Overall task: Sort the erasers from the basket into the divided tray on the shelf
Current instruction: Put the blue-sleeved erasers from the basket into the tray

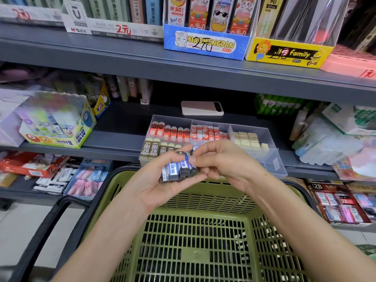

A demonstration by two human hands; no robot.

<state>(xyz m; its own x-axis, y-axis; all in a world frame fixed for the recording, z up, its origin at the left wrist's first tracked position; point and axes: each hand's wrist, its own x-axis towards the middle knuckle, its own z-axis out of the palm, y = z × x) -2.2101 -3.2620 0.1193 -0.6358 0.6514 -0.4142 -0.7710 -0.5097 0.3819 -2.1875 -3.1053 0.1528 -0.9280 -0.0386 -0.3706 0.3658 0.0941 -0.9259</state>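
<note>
Above a green basket (203,200), the left hand (160,186) cups a stack of blue-sleeved erasers (179,168), fingers curled beneath. The right hand (221,161) pinches the stack's top eraser before the divided tray (272,157).

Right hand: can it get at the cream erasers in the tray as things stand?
Probably yes. The open-topped tray sits just beyond the right hand, nothing between it and the cream erasers. But its fingers are pinching a blue-grey eraser.

Head view: one wide-angle camera, worn on the head, facing forward and down.
Close range: green basket (203,200) fills the lower centre just beneath the lens; left hand (162,182) and right hand (221,159) meet mid-frame; grey shelf (101,51) spans the upper half, boards slanting down to the right.
</note>
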